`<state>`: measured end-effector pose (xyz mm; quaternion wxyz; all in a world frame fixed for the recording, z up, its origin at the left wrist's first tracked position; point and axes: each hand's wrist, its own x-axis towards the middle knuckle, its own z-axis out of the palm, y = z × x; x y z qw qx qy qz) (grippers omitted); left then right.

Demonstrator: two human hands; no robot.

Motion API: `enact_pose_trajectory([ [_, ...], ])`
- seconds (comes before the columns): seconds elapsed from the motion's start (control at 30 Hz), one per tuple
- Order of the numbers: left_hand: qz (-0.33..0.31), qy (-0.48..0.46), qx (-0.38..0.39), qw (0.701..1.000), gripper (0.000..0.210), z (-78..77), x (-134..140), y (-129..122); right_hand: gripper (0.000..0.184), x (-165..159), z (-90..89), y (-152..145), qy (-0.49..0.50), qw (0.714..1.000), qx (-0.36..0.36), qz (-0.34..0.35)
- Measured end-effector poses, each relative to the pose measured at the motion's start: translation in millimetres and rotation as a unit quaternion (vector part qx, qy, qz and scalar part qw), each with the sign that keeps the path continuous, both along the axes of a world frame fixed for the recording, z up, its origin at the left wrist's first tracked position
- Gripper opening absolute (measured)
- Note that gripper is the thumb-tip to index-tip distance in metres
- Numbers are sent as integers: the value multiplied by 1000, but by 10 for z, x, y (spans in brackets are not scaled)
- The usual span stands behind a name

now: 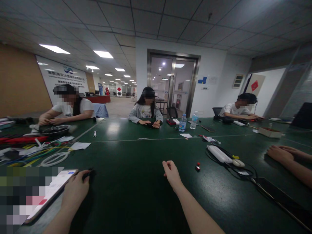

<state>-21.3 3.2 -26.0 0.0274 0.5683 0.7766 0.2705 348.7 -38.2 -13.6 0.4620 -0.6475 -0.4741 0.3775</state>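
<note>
My left hand (pixel 76 188) is closed at the lower left, right beside a tablet or large phone (pixel 55 191) with a lit screen, partly pixelated. Between its thumb and fingers a small black object (pixel 88 174) sticks out; its kind is unclear. My right hand (pixel 172 175) is held over the dark green table (pixel 136 172), its fingers curled in with the thumb against them. Anything inside those fingers is hidden. To its right stands a small red and silver item (pixel 198 167), apart from the hand.
Cables (pixel 55 159) and tools crowd the left side. On the right are a white power strip (pixel 219 154), a dark phone-like slab (pixel 280 195) and another person's hands (pixel 282 154). Two water bottles (pixel 182 123) stand farther back. Several people sit around the table.
</note>
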Motion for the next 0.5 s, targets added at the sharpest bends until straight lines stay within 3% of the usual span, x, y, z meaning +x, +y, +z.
enact_pose_trajectory([
  [0.1,-71,6,-53,996,38,13,230,-53,28,-10,13,-1,8,1000,4,20],
  [0.17,-174,-19,-52,983,36,16,473,-139,27,-27,6,-6,-1,1000,6,30],
  [0.3,-352,-131,-103,921,44,36,1031,-401,24,-106,8,-62,-53,996,23,71],
  [0.4,-402,-169,-126,891,49,88,1347,-555,22,-190,63,-156,-89,983,56,151],
  [0.5,-413,-194,-146,878,48,143,1499,-600,26,-255,158,-255,-127,957,70,250],
])
